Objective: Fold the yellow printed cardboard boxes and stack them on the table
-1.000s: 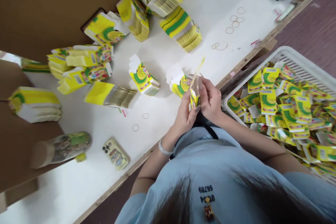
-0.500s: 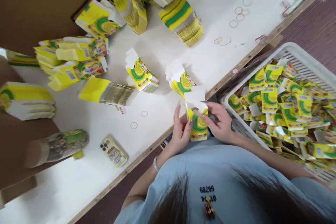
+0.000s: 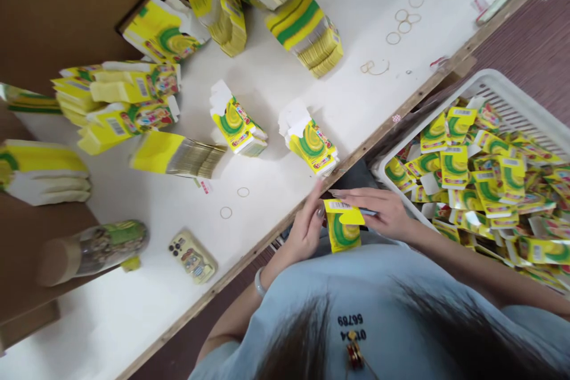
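A small yellow-and-green carton [image 3: 345, 236] is in front of my body, just off the table's edge, with its barcode flap folded toward me. My left hand [image 3: 306, 228] grips its left side, thumb at the edge and index finger raised. Against its upper right side is my right hand [image 3: 385, 211], its fingers stretched along the top and its thumb lower by the flap; part of that grip is hidden. Just beyond my hands, a bundle of flat cartons [image 3: 312, 145] lies on the table, with another carton bundle [image 3: 236, 122] to its left.
A white plastic basket [image 3: 490, 76] full of cartons stands at right, below the wooden table edge [image 3: 418, 94]. More carton stacks [image 3: 307, 32] fill the table's far side. Rubber bands [image 3: 404, 27], a phone [image 3: 193, 256] and a jar [image 3: 111, 243] lie on the white tabletop.
The carton in my hands has moved slightly down; its white upper flaps, standing up before, are out of sight and the barcode flap shows. My right fingers have straightened across its top.
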`<action>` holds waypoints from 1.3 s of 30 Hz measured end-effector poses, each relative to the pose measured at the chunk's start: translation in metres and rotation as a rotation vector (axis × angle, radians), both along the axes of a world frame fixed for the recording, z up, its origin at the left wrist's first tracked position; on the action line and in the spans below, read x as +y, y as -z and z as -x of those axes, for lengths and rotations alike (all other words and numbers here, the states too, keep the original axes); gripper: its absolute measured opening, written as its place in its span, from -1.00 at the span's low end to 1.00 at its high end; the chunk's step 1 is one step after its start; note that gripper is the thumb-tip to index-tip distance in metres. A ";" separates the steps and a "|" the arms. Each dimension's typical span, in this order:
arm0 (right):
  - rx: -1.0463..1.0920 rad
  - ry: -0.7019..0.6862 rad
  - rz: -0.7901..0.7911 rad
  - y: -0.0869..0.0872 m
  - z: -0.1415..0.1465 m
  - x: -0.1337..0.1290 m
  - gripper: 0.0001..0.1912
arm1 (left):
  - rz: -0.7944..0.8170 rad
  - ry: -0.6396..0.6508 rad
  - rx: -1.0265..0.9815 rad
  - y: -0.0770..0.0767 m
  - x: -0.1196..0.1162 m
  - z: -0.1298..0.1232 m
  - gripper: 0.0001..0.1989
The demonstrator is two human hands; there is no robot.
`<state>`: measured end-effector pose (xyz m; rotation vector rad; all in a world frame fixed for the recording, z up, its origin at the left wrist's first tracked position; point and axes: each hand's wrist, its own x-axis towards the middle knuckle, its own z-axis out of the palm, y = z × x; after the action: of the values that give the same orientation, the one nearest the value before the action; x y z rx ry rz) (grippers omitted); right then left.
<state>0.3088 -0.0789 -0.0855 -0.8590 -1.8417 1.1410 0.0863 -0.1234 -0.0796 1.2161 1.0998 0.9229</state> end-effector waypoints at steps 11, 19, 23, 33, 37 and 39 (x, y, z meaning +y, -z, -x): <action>0.071 -0.147 0.761 -0.040 0.011 0.005 -0.49 | 0.060 -0.033 0.149 -0.017 0.010 0.000 -0.54; 0.188 -0.278 0.867 -0.028 0.001 0.011 -0.54 | -0.088 0.200 0.253 -0.018 0.015 0.012 -0.50; 0.158 -0.080 0.886 -0.022 -0.013 0.014 -0.57 | -0.390 0.153 0.475 -0.016 0.074 0.022 -0.55; -1.057 0.658 -0.099 -0.019 -0.179 0.035 -0.30 | -0.393 -0.187 0.893 0.047 0.256 0.056 -0.79; -0.908 0.486 -0.157 -0.012 -0.123 0.056 -0.25 | -0.621 -0.183 0.846 0.033 0.248 0.064 -0.77; -0.717 0.408 -0.204 -0.008 -0.069 0.075 -0.31 | -0.711 -0.230 0.827 0.020 0.236 0.064 -0.74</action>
<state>0.3780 -0.0034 -0.0776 -1.5675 -2.1368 0.3911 0.0226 0.1128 -0.0994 2.2111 1.6469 1.0524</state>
